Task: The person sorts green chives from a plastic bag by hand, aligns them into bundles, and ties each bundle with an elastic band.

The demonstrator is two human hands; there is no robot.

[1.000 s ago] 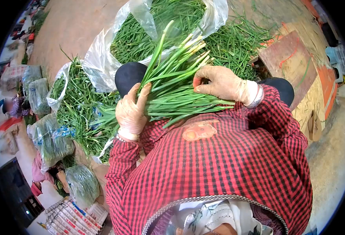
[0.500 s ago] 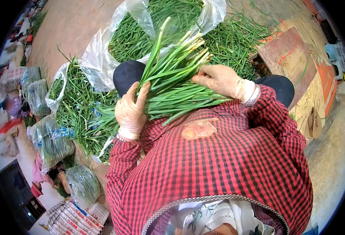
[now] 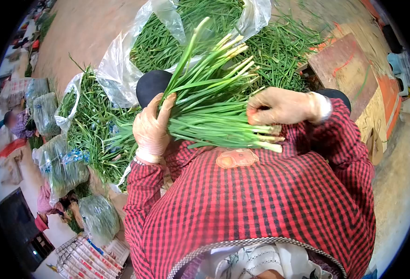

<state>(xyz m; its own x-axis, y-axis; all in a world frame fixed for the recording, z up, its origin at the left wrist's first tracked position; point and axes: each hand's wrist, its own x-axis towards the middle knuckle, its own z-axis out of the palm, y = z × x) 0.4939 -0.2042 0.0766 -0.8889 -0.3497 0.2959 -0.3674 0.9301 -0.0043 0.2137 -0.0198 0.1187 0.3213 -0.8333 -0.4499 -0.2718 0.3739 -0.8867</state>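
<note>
A bunch of garlic chives (image 3: pixel 214 100), with long green leaves and pale stalk ends, lies across my lap. My left hand (image 3: pixel 151 129), in a thin pale glove, is closed round its leafy left part, thumb and fingers over the top. Over at the pale ends my right hand (image 3: pixel 281 107), gloved too, has its fingers curled in a pinch against the stalks; its fingertips are partly hidden. The stalks fan out in two groups, one pointing up and right, the other pointing right just below my right hand.
Loose greens fill a clear plastic bag (image 3: pixel 116 69) ahead and lie heaped beside it. More leaves (image 3: pixel 91 125) are piled at left. Bagged bundles (image 3: pixel 62 165) stand farther left, near other people. A wooden board (image 3: pixel 342 65) lies at right.
My right hand has moved right and curled its fingers. The lower stalks now show their pale ends to the right, below that hand. My left hand has barely shifted.
</note>
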